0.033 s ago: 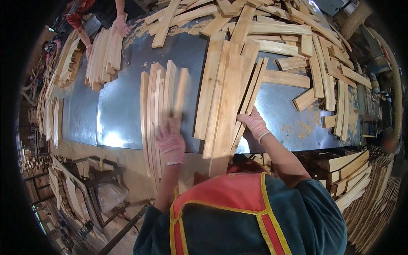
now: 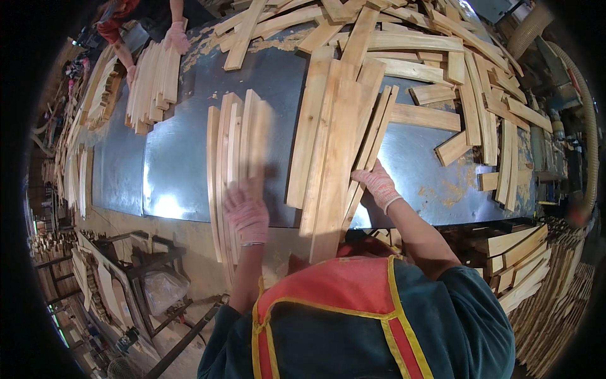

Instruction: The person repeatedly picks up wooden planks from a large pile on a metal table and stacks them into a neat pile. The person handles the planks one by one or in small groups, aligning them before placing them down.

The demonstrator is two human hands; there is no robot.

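My left hand [image 2: 247,216], in a pinkish knit glove, holds a wooden slat [image 2: 260,136] that is smeared by motion. It stands against the right side of a row of upright-edged slats [image 2: 222,161], whose near ends overhang the table's front edge. My right hand [image 2: 379,185], gloved too, is closed around narrow slats [image 2: 377,136] at the right side of a pile of wider boards [image 2: 338,145]. The right thumb and fingertips are partly hidden by the wood. The boards in that pile lie flat and overlap, pointing away from me.
The metal-topped table [image 2: 180,158] carries a heap of loose boards [image 2: 404,44] at the far right, with sawdust about. At far left a co-worker's gloved hands [image 2: 178,39] hold another row of slats [image 2: 151,85]. Stacked wood [image 2: 521,262] stands below right; a metal frame [image 2: 136,252] below left.
My left hand has shifted slightly left with the slat, which now sits closer to the row. My right hand has stayed in place.
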